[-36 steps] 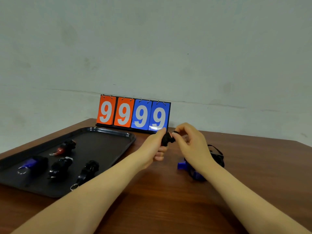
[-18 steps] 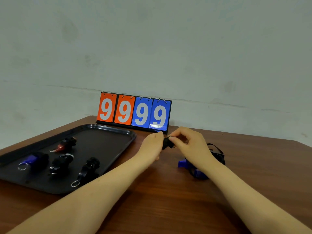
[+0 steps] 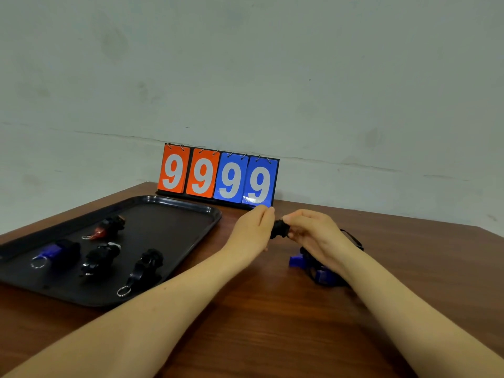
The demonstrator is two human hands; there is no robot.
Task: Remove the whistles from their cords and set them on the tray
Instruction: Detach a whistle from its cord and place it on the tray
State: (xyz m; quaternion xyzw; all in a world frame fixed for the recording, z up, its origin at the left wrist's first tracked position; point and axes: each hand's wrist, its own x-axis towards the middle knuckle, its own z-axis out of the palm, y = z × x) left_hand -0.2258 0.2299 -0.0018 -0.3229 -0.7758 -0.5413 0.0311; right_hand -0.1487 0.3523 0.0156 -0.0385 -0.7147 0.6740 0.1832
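Black whistle (image 3: 278, 230) held above the desk (image 3: 272, 323) between left hand (image 3: 252, 230) and right hand (image 3: 313, 236), both pinching it with curled fingers; blue whistle (image 3: 297, 261) with cord under the right wrist; four whistles on black tray (image 3: 174, 225), left.

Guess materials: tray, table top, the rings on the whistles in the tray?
Tray: looks like black moulded plastic, semi-gloss; soft highlights run along its rounded raised rim. Could be coated metal.
Table: dark reddish wood or wood-look laminate; grain lines show, with a low sheen.
Rings, e.g. on the black whistle and the blue whistle: thin bright metal, probably steel split rings, silvery with sharp glints.
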